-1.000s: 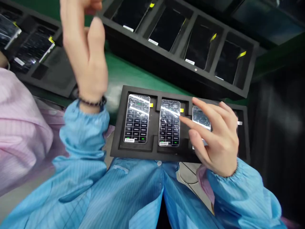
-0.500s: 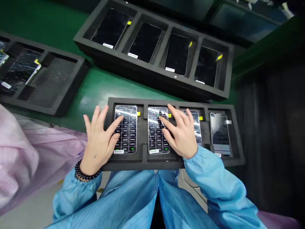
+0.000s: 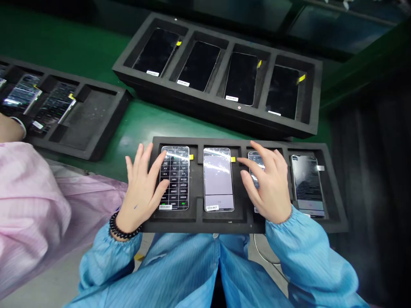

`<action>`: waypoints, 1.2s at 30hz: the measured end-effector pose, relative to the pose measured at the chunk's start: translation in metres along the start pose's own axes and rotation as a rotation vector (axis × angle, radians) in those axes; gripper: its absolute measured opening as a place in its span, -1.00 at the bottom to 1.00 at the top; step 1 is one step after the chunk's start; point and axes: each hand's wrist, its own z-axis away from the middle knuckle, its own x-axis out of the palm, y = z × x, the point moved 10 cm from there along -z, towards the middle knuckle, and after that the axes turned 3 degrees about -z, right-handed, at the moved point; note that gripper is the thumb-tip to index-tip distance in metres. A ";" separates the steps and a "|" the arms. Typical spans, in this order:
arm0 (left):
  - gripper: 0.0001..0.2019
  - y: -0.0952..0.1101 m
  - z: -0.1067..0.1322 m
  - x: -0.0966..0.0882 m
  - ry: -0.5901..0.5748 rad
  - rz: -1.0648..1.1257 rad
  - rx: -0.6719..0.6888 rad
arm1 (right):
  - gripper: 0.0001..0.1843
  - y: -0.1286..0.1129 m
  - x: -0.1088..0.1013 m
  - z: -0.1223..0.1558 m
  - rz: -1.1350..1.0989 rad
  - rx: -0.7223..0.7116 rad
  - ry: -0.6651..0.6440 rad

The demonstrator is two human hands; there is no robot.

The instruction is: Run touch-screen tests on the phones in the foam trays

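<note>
Left hand (image 3: pixel 140 196) spread wide, fingertips resting on first phone (image 3: pixel 176 171), no grip. Right hand (image 3: pixel 269 188) half open, curved over third phone (image 3: pixel 254 158), no grip. Second phone (image 3: pixel 218 179) lay between hands; fourth phone (image 3: pixel 307 184) at right hand's 3 o'clock, all in foam tray (image 3: pixel 231 226).

Under the right hand (image 3: pixel 269 190), most of a phone (image 3: pixel 256 159) is hidden. Left of the left hand (image 3: pixel 139 196), a co-worker's pink sleeve (image 3: pixel 28 205) is cut off by the picture's edge, and the screen text on the other phone (image 3: pixel 175 177), just beside that hand, is too small to read.
</note>
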 end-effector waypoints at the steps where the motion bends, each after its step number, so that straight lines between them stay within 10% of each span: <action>1: -0.31 0.001 -0.004 0.002 -0.016 -0.015 0.010 | -0.71 0.006 0.000 0.000 -0.001 0.024 -0.011; 6: 0.01 0.023 -0.042 0.024 -0.088 -0.152 0.170 | -0.68 0.015 0.021 -0.008 -0.010 0.025 -0.113; 12: -0.15 0.032 -0.084 0.039 -0.143 -0.201 0.084 | -0.60 0.008 0.040 -0.016 -0.077 0.013 -0.163; 21: -0.46 0.024 -0.087 0.030 -0.078 -0.291 -0.080 | -0.64 0.007 0.033 -0.005 -0.161 0.005 -0.114; 36: -0.35 0.023 -0.086 0.030 -0.121 -0.263 -0.087 | -0.63 0.006 0.035 -0.002 -0.240 0.011 -0.168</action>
